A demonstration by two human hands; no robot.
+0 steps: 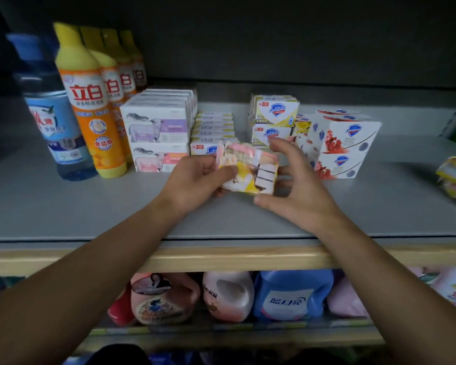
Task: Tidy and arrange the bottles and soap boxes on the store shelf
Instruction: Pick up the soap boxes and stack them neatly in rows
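Two hands meet over the middle of a grey store shelf (pixel 63 206), sharing one small soap pack (pixel 248 169) wrapped in pink, yellow and white. The pack hovers just above the shelf, directly in front of the person, tilted, its long axis running roughly left to right. The left hand (pixel 195 180) grips its left end, fingers curled round the wrapper. The right hand (pixel 298 185) cups the right end with fingers spread and bent, thumb under the near corner; whether the fingertips actually touch is unclear. Both forearms reach in from below, converging. Just behind the pack lie a low row of flat soap boxes (pixel 213 127) and a yellow-and-white stack (pixel 274 118), the likeliest places to set it. The left hand looks to have the firmer hold.
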